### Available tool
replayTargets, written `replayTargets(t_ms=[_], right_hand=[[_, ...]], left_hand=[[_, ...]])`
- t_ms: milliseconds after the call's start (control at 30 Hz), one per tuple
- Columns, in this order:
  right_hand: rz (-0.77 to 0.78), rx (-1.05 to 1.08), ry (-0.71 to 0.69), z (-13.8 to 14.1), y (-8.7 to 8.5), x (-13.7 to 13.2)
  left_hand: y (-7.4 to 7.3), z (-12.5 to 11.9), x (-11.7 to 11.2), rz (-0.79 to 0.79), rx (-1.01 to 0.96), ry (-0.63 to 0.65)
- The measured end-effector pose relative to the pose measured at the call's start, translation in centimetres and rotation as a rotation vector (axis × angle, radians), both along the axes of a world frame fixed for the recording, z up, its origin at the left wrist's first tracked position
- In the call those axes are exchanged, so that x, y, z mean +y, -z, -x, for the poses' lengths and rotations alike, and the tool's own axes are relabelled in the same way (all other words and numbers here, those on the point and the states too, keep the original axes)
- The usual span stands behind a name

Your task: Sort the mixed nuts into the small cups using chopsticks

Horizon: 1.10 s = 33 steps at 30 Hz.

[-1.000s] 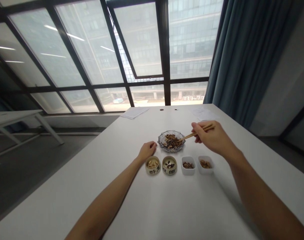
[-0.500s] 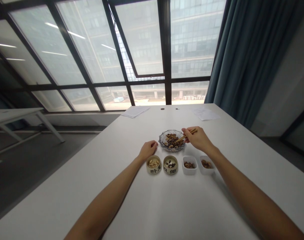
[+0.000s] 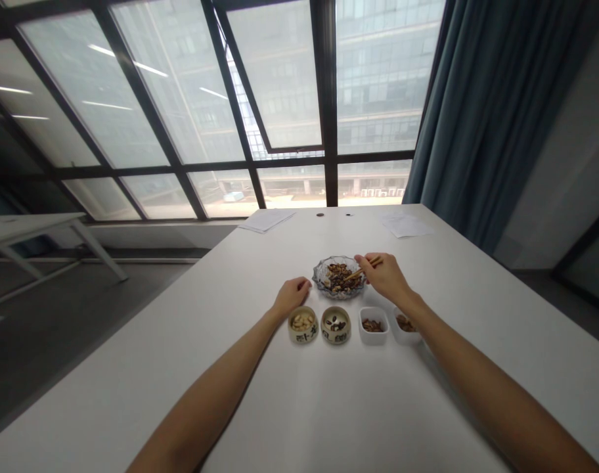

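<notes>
My right hand (image 3: 379, 271) is closed on a pair of wooden chopsticks (image 3: 364, 269), their tips down among mixed nuts and seeds (image 3: 339, 276) in a clear glass bowl (image 3: 320, 284). Just left of that bowl, my left hand (image 3: 292, 293) rests on the table with its fingers curled in, holding nothing that I can see. Nearer me stand two round pottery bowls with dark characters: the left one (image 3: 303, 336) contains pale nuts, the other (image 3: 335, 336) a few dark seeds. A square white dish (image 3: 374, 337) has brown pieces in it. My right forearm partly covers a second white dish (image 3: 404, 337).
All the bowls stand on a long white table (image 3: 299, 407). Papers lie at its far left (image 3: 266, 221) and far right, with a small dark disc (image 3: 320, 215) between them. Windows line the back, and a blue curtain (image 3: 469, 118) hangs at right.
My right hand has shifted slightly left and lower, and its forearm now covers more of the rightmost white dish. The chopstick tips stay in the glass bowl. My left hand has not visibly moved.
</notes>
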State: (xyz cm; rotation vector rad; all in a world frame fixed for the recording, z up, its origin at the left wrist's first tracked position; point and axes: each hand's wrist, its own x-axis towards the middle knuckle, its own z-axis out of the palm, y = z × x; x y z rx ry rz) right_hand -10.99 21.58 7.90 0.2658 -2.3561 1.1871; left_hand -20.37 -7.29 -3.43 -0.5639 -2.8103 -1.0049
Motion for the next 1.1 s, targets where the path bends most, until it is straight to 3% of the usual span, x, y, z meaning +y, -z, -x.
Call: replayTargets(t_ms=[167,300,533,800,933,1100], right_hand=[[0.027,0.068,0.042,0.3,0.4,0.0],[0.051,0.067,0.045,-0.1,-0.2,0.1],[0.099,0.085,0.087,-2.7,-4.5,1.2],[0.036,0.01,0.122,-9.7,-9.9,3.0],[-0.043,-0.099,0.041,-12.1,-10.9,3.4],[-0.095,-0.281,-0.084,-12.5,-11.0,3.1]], left_hand=[[0.1,0.1,0.0,0.0,-0.005,0.002],[0.1,0.1,0.0,-0.006,-0.003,0.004],[0.1,0.0,0.0,-0.019,0.002,0.003],[0.0,0.0,0.0,-0.017,-0.009,-0.001],[0.0,0.0,-0.1,-0.02,-0.008,-0.002],[0.1,0.1,-0.2,-0.026,-0.004,-0.002]])
